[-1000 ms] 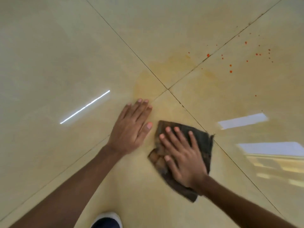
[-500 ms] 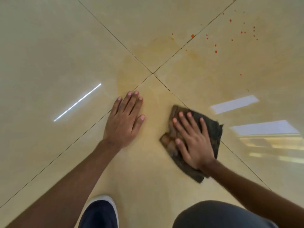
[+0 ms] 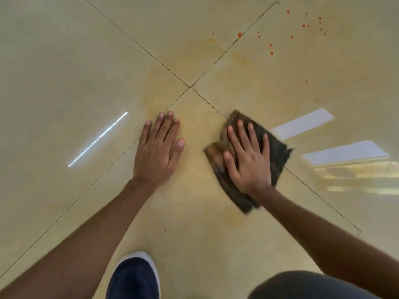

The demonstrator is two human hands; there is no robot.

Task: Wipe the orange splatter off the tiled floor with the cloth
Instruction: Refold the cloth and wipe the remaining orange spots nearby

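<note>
A dark folded cloth [image 3: 278, 147], stained orange at its left edge, lies on the glossy beige tiled floor [image 3: 64, 61]. My right hand [image 3: 248, 156] presses flat on the cloth with straight, spread fingers. My left hand [image 3: 158, 149] rests flat on the bare tile to the left of the cloth, fingers straight. Small orange-red drops of splatter [image 3: 271, 53] dot the tile at the upper right, well beyond the cloth. A faint orange smear [image 3: 159, 87] spreads around the crossing of the grout lines.
My dark shoe with a white sole [image 3: 133, 277] stands at the bottom centre, and my knee in grey fabric [image 3: 306, 285] shows at the bottom right. Bright window reflections [image 3: 302, 124] lie on the tile to the right of the cloth.
My right hand has slid the cloth to the right, away from my left hand. The view has tilted down, so the drops sit higher in the frame and my shoe and knee show.
</note>
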